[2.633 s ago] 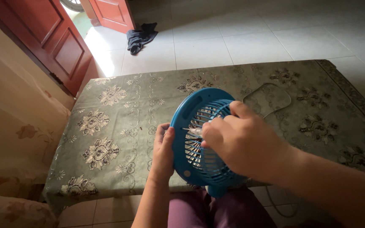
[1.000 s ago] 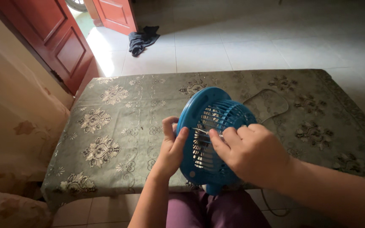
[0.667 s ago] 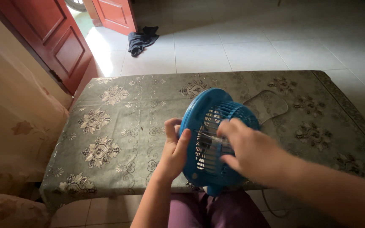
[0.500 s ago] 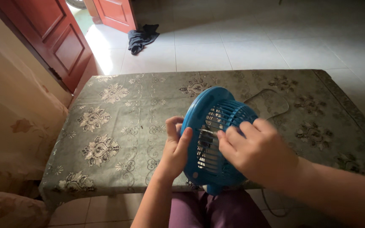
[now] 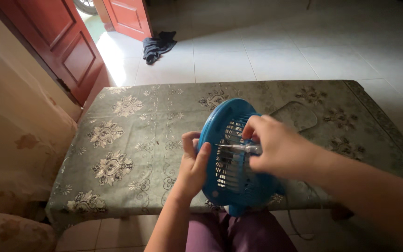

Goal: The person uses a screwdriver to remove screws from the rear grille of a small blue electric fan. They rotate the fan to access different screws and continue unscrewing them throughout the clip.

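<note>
Head view: a small blue fan point(image 5: 232, 182) stands up on the person's lap, just in front of the near edge of the table point(image 5: 131, 140) with the green flowered cloth point(image 5: 117, 168). The fan is turned on its side to us, so its round face looks to the left and its slatted back bulges to the right. Its thin way runs left to right; its wide round rim stands tall.

The left hand point(image 5: 193, 167) is wrapped around the left rim of the fan, thumb in front and fingers behind, holding it tight. The right hand point(image 5: 276, 147) is closed around a small screwdriver point(image 5: 239, 147) with a clear handle. The screwdriver lies flat, its long way going left to right, and its thin metal tip points left into the slats of the fan.

What could go wrong? The tip could slip off and poke the left thumb, which sits very near on the left rim. This could happen if the right hand pushes too hard or the fan wobbles on the lap. The thin slats might also snap if the tip pries on them. I cannot see if the tip sits on a screw.

Far behind the table, a dark cloth point(image 5: 158, 45) lies on the tiled floor near a red door point(image 5: 71, 51).
</note>
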